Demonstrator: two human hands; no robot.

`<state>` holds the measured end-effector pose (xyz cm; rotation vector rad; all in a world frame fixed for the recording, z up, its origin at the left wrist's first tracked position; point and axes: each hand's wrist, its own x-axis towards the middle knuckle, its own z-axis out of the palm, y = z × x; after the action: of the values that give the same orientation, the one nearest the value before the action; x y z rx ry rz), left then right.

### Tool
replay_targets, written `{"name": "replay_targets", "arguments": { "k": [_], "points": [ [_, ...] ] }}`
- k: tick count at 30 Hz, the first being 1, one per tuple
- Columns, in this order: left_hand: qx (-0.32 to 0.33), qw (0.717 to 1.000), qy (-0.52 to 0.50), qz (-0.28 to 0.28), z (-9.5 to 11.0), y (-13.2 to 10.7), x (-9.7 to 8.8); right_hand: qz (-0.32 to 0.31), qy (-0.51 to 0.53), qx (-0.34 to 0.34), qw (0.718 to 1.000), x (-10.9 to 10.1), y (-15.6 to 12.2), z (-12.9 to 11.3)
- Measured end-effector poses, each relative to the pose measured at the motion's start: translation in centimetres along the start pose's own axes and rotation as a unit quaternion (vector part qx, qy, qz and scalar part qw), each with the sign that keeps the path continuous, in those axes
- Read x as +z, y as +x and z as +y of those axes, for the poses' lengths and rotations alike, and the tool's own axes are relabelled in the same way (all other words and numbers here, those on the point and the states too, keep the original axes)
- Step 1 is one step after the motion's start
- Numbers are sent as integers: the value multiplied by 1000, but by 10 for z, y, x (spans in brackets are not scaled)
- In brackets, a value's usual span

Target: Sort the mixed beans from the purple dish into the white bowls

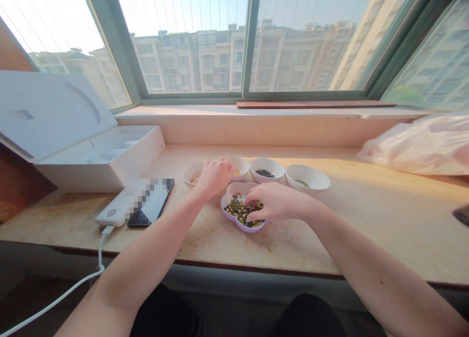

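A lilac flower-shaped bowl [252,229] holds a mix of green, black and pale beans [240,212]. Over it my right hand [276,200] reaches in from the right, thumb and fingers apart at the beans. My left hand [217,175] is above the near side of a white bowl of yellowish beans [240,162], fingertips bent together; whatever they pinch is hidden. Partly behind that hand stands a white bowl with reddish-pale contents [188,175]. To the right are a white bowl of black beans [266,166] and a white bowl with a few green beans [317,178].
An open white box [135,156] stands at the left. Before it lie a white power bank [113,212] with a cable [73,294] and a dark phone [163,198]. A plastic bag [421,144] rests at the right, below the window. The counter's front edge [256,269] is close.
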<state>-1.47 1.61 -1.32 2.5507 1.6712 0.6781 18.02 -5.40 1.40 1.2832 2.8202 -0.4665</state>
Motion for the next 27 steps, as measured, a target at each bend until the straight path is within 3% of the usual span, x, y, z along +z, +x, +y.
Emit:
{"name": "replay_targets", "arguments": {
  "k": [12,20,27],
  "points": [
    [6,1000,6,3,0,-1,1,-52,34,27,998,1,7,-2],
    [1,1000,-1,-3,1,-1,-2,-20,93,17,995,2,7,10],
    [17,999,-26,13,0,-2,-2,57,183,21,981,4,8,23]
  ]
}}
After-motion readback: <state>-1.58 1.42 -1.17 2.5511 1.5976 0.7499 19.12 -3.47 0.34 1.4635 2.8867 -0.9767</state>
